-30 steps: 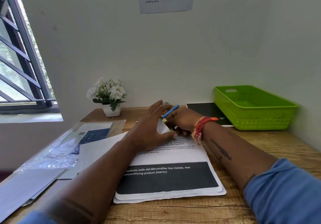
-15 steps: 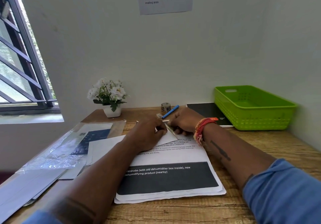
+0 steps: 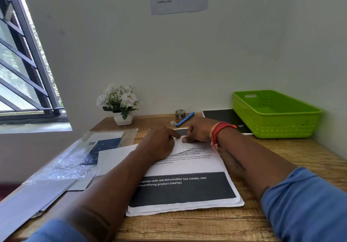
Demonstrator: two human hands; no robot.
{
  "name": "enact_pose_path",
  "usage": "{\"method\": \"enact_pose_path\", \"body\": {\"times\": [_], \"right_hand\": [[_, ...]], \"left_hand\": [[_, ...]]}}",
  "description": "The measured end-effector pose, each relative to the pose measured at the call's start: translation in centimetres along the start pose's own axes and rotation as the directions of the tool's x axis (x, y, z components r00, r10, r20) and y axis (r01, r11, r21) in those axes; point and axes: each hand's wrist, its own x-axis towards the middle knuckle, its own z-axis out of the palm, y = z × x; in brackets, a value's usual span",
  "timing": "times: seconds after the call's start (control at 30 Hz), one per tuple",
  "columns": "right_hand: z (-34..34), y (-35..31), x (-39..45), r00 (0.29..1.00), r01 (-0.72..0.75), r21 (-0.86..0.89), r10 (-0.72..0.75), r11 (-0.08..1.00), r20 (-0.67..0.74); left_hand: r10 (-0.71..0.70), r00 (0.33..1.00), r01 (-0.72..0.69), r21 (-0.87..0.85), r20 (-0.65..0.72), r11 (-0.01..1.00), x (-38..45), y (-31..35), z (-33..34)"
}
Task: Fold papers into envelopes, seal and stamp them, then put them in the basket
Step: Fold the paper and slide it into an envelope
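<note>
Spanning the lower half of the frame, the wooden desk (image 3: 300, 159) carries everything, and the stack of printed papers (image 3: 185, 191) lies square in the lower centre, probably so both arms can reach its far edge evenly. At that far edge, mid-frame, a small folded flap of paper (image 3: 180, 148) sits on the top sheet; the left hand (image 3: 159, 144) lies on it with its forefinger stretched toward the crease, while the right hand (image 3: 197, 132) is curled with the fingertips pinching or pressing the flap's edge. Which of the two I cannot tell. This looks like a fold being flattened.

At the right of the frame, the green basket (image 3: 276, 114) stands well apart from the hands, with nothing visible inside, so no envelope seems finished yet. Left of centre, a plastic sleeve (image 3: 75, 153) overlaps loose sheets and may crowd the left elbow. Behind the hands, a black notebook (image 3: 225, 118) lies partly under the basket. Upper centre of the desk holds a flower pot (image 3: 123, 118), a blue pen (image 3: 185, 119) and a small sticker roll (image 3: 180, 113), close enough for stamping.
</note>
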Motion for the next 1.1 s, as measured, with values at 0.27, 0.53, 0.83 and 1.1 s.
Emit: {"method": "enact_pose_path", "body": {"times": [0.27, 0.53, 0.83, 1.1], "right_hand": [[-1.2, 1.4, -1.1, 0.984, 0.041, 0.069, -0.053, 0.997, 0.168], [-1.5, 1.4, -1.1, 0.973, 0.067, 0.079, -0.083, 0.995, 0.214], [-1.4, 1.4, -1.3, 0.974, 0.05, 0.138, -0.078, 0.989, 0.212], [-1.6, 1.2, -2.0, 0.983, 0.031, 0.147, -0.057, 0.989, 0.173]], "left_hand": [[-0.117, 0.993, 0.118, -0.063, 0.013, 0.991, 0.7, 1.1, 0.0], [-0.244, 0.969, 0.241, -0.078, -0.041, 0.968, 2.3, 1.1, 0.3], [-0.186, 0.977, 0.195, 0.09, -0.103, 0.977, 1.8, 0.9, 0.6], [-0.218, 0.974, 0.21, -0.113, -0.066, 0.971, 1.9, 0.7, 0.2]]}}
